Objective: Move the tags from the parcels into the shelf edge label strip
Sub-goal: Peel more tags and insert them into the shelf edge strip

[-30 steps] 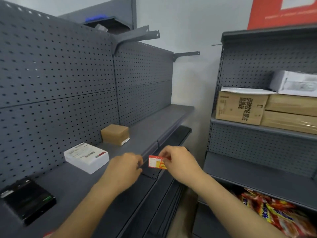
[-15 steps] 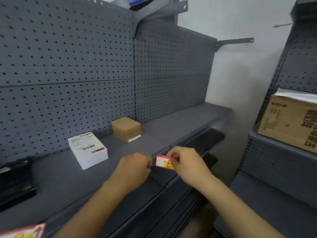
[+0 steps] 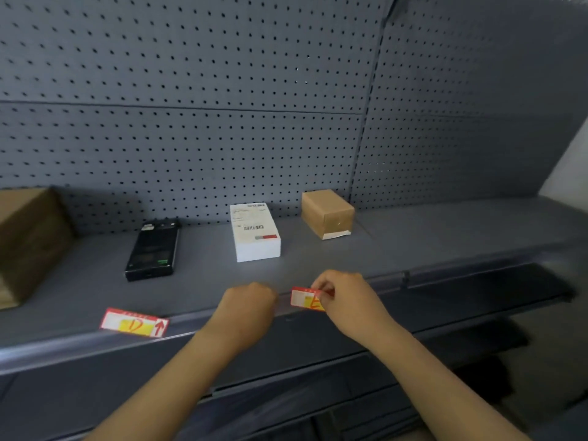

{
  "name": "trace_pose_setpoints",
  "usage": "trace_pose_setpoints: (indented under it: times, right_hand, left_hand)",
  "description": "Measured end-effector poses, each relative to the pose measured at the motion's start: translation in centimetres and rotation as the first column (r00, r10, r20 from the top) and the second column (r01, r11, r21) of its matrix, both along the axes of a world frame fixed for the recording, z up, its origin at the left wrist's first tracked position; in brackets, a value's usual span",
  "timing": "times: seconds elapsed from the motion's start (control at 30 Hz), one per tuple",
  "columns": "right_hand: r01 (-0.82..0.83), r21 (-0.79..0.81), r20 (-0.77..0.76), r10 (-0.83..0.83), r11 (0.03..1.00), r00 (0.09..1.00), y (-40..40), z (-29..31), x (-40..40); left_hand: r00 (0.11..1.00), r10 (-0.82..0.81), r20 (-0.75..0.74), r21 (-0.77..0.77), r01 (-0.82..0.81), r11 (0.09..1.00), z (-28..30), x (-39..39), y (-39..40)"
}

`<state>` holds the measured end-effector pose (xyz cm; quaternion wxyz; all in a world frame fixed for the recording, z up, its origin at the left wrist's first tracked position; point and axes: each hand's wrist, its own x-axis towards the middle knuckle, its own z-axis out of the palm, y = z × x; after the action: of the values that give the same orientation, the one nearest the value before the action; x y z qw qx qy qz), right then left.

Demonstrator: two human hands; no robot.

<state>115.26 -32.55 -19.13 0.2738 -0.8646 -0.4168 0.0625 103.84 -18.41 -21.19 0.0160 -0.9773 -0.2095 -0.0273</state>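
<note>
My right hand [image 3: 345,300] pinches a red, white and yellow tag [image 3: 304,299] against the front edge of the grey shelf, at the label strip [image 3: 191,323]. My left hand [image 3: 248,305] is curled at the strip just left of the tag; what its fingertips touch is hidden. A second tag marked "D" [image 3: 135,323] sits in the strip further left. Behind on the shelf lie a white parcel [image 3: 254,232], a small brown parcel [image 3: 327,213] and a black box [image 3: 154,249].
A large brown carton [image 3: 28,240] stands at the left end of the shelf. Grey pegboard [image 3: 222,122] backs the shelf. Lower dark shelves [image 3: 477,297] jut out below and to the right.
The view has swung left, so the shelf now faces me and the "D" tag, black box and large carton show. Both hands stay at the strip with the tag.
</note>
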Motion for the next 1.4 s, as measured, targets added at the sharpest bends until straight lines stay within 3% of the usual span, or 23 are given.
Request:
trace_pose_setpoints:
  times: [0.23, 0.57, 0.87, 1.17, 1.4]
  right_hand:
    - [-0.036, -0.02, -0.013, 0.036, 0.999, 0.999, 3.9, -1.2, 0.6]
    - [0.004, -0.003, -0.046, -0.004, 1.0, 0.999, 5.1, -2.1, 2.6]
    - [-0.049, 0.057, -0.083, 0.054, 0.997, 0.995, 5.7, -1.9, 3.9]
    - [-0.146, 0.172, -0.175, 0.176, 0.974, 0.969, 6.5, -1.8, 4.3]
    - [-0.195, 0.125, -0.224, 0.219, 0.973, 0.95, 7.3, -2.5, 4.2]
  left_hand:
    - [0.997, 0.012, -0.07, 0.06, -0.007, 0.998, -1.2, 0.7, 1.9]
    - [0.998, 0.045, -0.044, 0.067, -0.042, 0.997, -2.1, 0.9, 1.3]
    - [0.985, 0.146, -0.087, 0.023, -0.145, 0.989, -1.9, 1.5, 0.1]
    - [0.966, 0.183, -0.181, 0.121, -0.163, 0.979, -2.3, 3.3, -1.7]
    - [0.982, 0.16, -0.098, 0.047, -0.156, 0.987, -2.1, 2.5, -0.9]
